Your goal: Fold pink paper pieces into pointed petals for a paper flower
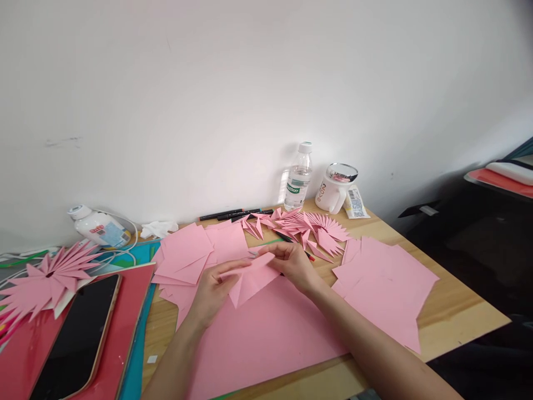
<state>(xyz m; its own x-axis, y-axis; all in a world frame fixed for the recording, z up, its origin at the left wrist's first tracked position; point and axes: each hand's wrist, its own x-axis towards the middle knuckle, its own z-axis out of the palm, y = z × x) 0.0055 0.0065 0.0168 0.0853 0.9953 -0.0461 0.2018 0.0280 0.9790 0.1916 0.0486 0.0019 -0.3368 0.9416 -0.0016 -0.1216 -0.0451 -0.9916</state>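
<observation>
Between my two hands a partly folded piece of pink paper [252, 280] is held above the desk, one corner pointing down. My left hand [214, 289] pinches its left side, thumb in front and fingers behind. On the upper right edge, my right hand [293, 266] grips the same paper with bent fingers. Beneath them lies a large pink sheet [266, 339]. Loose pink paper pieces [185, 250] are stacked to the left, and more flat pink pieces [387, 283] spread to the right. Behind my right hand sit folded pink pointed pieces [320, 228], some joined in a fan.
Along the wall stand a water bottle [298, 178], a white mug [335, 189] and a small packet [356, 203]. Black pens [229, 215] lie at the back. On the left are a phone [79, 333], a pink paper pinwheel shape [52, 278] and a tilted white bottle [97, 226].
</observation>
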